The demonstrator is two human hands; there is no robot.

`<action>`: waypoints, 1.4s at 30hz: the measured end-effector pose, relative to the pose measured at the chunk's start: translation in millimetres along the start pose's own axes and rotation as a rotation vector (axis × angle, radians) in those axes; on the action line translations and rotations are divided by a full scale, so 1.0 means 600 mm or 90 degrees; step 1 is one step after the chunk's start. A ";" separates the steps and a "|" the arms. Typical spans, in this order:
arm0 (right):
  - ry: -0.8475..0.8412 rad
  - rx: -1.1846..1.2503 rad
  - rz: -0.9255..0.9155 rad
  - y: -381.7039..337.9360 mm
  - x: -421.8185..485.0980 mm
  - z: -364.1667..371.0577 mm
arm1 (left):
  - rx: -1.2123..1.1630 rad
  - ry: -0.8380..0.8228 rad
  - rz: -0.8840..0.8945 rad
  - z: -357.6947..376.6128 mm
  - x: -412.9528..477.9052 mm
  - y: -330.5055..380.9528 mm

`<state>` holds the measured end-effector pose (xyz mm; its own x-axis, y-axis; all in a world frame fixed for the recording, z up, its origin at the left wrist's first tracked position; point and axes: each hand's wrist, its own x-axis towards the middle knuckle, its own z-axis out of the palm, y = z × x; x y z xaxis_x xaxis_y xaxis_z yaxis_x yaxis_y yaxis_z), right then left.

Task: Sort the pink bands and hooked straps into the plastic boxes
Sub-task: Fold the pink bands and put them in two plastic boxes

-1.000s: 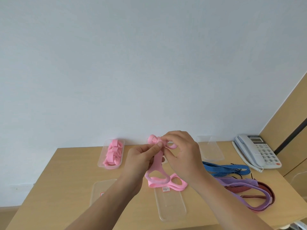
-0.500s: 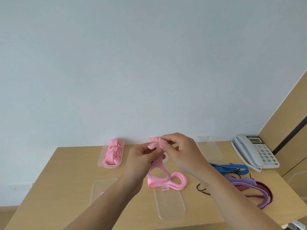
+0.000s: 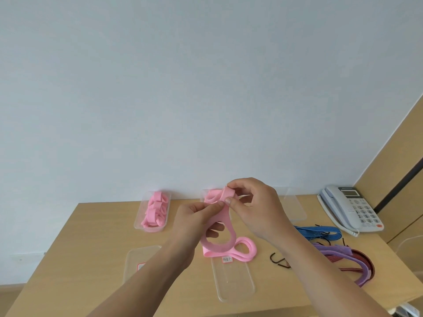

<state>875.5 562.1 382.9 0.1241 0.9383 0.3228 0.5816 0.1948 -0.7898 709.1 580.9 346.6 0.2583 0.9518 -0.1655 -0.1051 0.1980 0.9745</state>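
On a light wooden table (image 3: 91, 236) against a pale wall, seen from the head-worn camera, a person's two hands meet above the middle of the tabletop, both clamped on one pink band (image 3: 219, 249). The right hand (image 3: 258, 211) pinches the band's rolled upper end between thumb and fingertips. The left hand (image 3: 194, 223), touching it, pinches the strip just below the roll between thumb and forefinger. From the grip the band hangs in an open loop, and its lower folds lie on the table across the far end of a clear lid (image 3: 233, 280) bearing a small label. A second lid (image 3: 139, 261) lies near the left forearm. At the back left, against the wall, a plastic box (image 3: 148, 230) holds a heap of rolled pink bands (image 3: 155, 209). Another clear box (image 3: 295, 207) stands at the back, behind the right hand. A third box (image 3: 202, 195), directly behind the hands, is mostly hidden, and what it holds cannot be told. To the right of the right forearm the hooked straps lie loose on the table: a blue strap (image 3: 320, 232) farthest back, a purple strap (image 3: 338, 250) and a red strap (image 3: 364, 259) tangled nearer the front edge, and a dark hook (image 3: 275, 261) just beside the forearm. A pale telephone (image 3: 352, 209) sits at the back right corner, beside a wooden panel (image 3: 400, 179).
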 end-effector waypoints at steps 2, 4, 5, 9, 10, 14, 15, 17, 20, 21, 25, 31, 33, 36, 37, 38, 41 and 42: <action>0.005 0.008 -0.011 0.000 -0.003 0.001 | -0.018 -0.015 -0.003 0.001 -0.002 0.002; 0.010 0.011 -0.020 0.000 -0.007 0.003 | -0.026 -0.032 -0.005 0.001 -0.004 0.003; 0.016 0.014 -0.022 -0.001 -0.008 0.003 | -0.028 -0.040 -0.006 0.001 -0.004 0.003; 0.041 0.015 -0.062 -0.005 -0.011 0.003 | -0.040 -0.077 0.000 0.002 -0.007 0.007; 0.046 0.013 -0.080 -0.006 -0.012 0.003 | -0.041 -0.082 0.004 0.002 -0.007 0.007; 0.048 0.018 -0.129 -0.010 -0.016 0.003 | -0.034 -0.073 0.011 0.003 -0.007 0.008; 0.042 0.024 -0.133 -0.011 -0.017 0.002 | -0.033 -0.073 0.012 0.003 -0.007 0.008; 0.030 0.039 -0.132 -0.013 -0.017 0.000 | -0.035 -0.075 0.012 0.001 -0.008 0.008; 0.033 0.030 -0.136 -0.015 -0.017 0.000 | -0.037 -0.073 0.009 -0.001 -0.009 0.009; 0.043 0.012 -0.149 -0.016 -0.017 0.002 | -0.039 -0.073 0.010 -0.002 -0.009 0.008; 0.061 -0.057 -0.187 -0.016 -0.023 0.007 | -0.064 -0.077 0.009 -0.002 -0.011 0.005; 0.030 0.074 -0.077 -0.014 -0.017 -0.003 | -0.051 -0.066 0.021 -0.008 -0.010 0.000; -0.006 0.087 0.012 -0.012 -0.010 -0.007 | -0.033 -0.075 0.032 -0.007 -0.009 -0.001; -0.143 0.048 0.055 -0.008 -0.002 -0.012 | -0.025 -0.101 0.025 -0.012 -0.008 -0.001; -0.174 0.057 0.057 -0.008 -0.003 -0.014 | -0.034 -0.115 0.014 -0.016 -0.008 -0.002; -0.188 0.078 0.057 -0.008 -0.004 -0.016 | -0.056 -0.130 -0.003 -0.020 -0.007 -0.002; -0.173 0.116 0.057 -0.008 -0.008 -0.014 | -0.135 -0.187 -0.058 -0.029 -0.007 -0.004; -0.158 0.102 0.058 -0.007 -0.008 -0.011 | -0.152 -0.203 -0.066 -0.032 -0.006 -0.005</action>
<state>877.5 555.0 388.1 -0.0423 0.9913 0.1250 0.4403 0.1308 -0.8883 690.2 581.5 341.4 0.5597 0.8112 -0.1693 -0.2727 0.3733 0.8867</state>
